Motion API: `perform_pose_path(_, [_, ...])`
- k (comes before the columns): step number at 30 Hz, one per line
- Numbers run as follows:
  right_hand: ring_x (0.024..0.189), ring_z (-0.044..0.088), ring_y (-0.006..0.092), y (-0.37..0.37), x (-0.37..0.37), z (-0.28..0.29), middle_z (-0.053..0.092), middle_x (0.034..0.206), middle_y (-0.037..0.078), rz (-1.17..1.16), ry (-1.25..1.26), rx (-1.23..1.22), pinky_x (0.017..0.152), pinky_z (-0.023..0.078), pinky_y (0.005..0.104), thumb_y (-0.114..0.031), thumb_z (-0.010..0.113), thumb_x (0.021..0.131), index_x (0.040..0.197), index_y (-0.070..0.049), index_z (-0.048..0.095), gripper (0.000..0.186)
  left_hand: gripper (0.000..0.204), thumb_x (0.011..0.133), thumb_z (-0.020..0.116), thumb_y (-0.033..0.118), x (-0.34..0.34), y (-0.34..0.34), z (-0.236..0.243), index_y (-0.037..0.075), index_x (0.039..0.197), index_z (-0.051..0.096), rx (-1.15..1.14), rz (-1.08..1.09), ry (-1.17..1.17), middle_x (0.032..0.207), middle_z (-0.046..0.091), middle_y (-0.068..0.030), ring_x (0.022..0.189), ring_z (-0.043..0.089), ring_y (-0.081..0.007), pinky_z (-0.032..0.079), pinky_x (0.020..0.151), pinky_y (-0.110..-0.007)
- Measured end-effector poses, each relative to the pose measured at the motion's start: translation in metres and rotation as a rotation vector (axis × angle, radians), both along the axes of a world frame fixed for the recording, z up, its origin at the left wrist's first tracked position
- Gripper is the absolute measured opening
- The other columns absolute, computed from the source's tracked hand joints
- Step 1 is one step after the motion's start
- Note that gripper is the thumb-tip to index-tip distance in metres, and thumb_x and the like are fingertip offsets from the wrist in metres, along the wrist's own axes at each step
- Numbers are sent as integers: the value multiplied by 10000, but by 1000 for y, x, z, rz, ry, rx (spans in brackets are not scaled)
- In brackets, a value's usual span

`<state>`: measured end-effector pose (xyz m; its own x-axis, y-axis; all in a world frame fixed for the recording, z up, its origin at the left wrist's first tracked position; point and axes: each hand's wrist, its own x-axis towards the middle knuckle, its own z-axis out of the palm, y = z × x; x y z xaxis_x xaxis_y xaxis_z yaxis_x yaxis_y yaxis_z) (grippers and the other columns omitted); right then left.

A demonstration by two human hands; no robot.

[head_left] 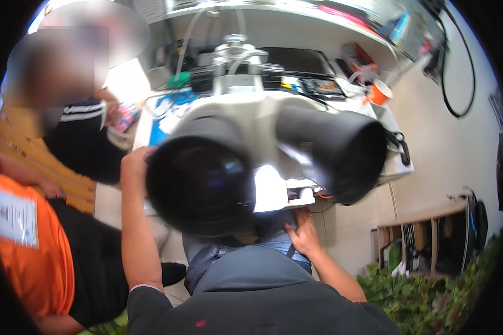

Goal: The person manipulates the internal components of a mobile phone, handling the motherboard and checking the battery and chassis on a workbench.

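A white stereo microscope [246, 103] with two large black eyepieces fills the middle of the view, close up. The left eyepiece [201, 173] hides part of the desk and the fingertips of my left hand [137, 163]. That hand is raised at the desk's left edge, beside the eyepiece; whether it grips anything is hidden. My right hand [304, 233] lies low on my jeans, at the desk's front edge, fingers stretched out and holding nothing I can see. Between the eyepieces shows a brightly lit white surface [270, 187].
On the desk are a circuit board [322, 87], an orange and white cup [379, 92] and a dark screen [296, 60]. People sit at the left, one in an orange shirt [36, 262]. A wooden shelf [422, 218] and leafy plants [425, 296] stand at the right.
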<state>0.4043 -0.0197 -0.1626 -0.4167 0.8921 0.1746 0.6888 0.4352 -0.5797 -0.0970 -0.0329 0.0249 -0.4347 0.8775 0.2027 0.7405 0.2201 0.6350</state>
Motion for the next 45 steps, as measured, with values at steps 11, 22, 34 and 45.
perform_pose_path(11, [1326, 540, 522, 15, -2, 19, 567, 1381, 393, -65, -186, -269, 1140, 431, 547, -522, 628, 988, 1422, 135, 496, 798, 221, 915, 720, 59, -13, -15, -23, -36, 1115, 721, 448, 87, 124, 1055, 727, -204, 983, 725, -304, 539, 896, -399])
perform_pose_path(22, [1434, 424, 573, -33, 18, 68, 427, 1482, 452, 183, -323, -293, 1191, 401, 550, -441, 654, 1013, 1512, 163, 380, 831, 345, 948, 709, -1, 15, -47, -41, -88, 1275, 639, 600, 241, -74, 1296, 696, -167, 1177, 675, -209, 483, 1078, -351])
perform_pose_path(34, [1309, 562, 528, 31, -9, 37, 552, 1380, 427, 85, -420, -417, 1112, 477, 533, -653, 657, 920, 1448, 144, 481, 972, 260, 913, 676, -56, 38, -39, -62, -64, 1170, 712, 433, -107, -72, 1140, 761, -110, 1071, 707, -182, 520, 955, -308])
perform_pose_path(45, [1149, 675, 494, 38, 9, 80, 665, 1241, 347, 156, -495, -411, 1002, 547, 532, -599, 683, 939, 1360, 117, 556, 840, 1020, 644, 967, 220, 99, -9, -8, -13, 1509, 481, 55, -529, -83, 1517, 538, -200, 1420, 506, -318, 399, 1187, -415])
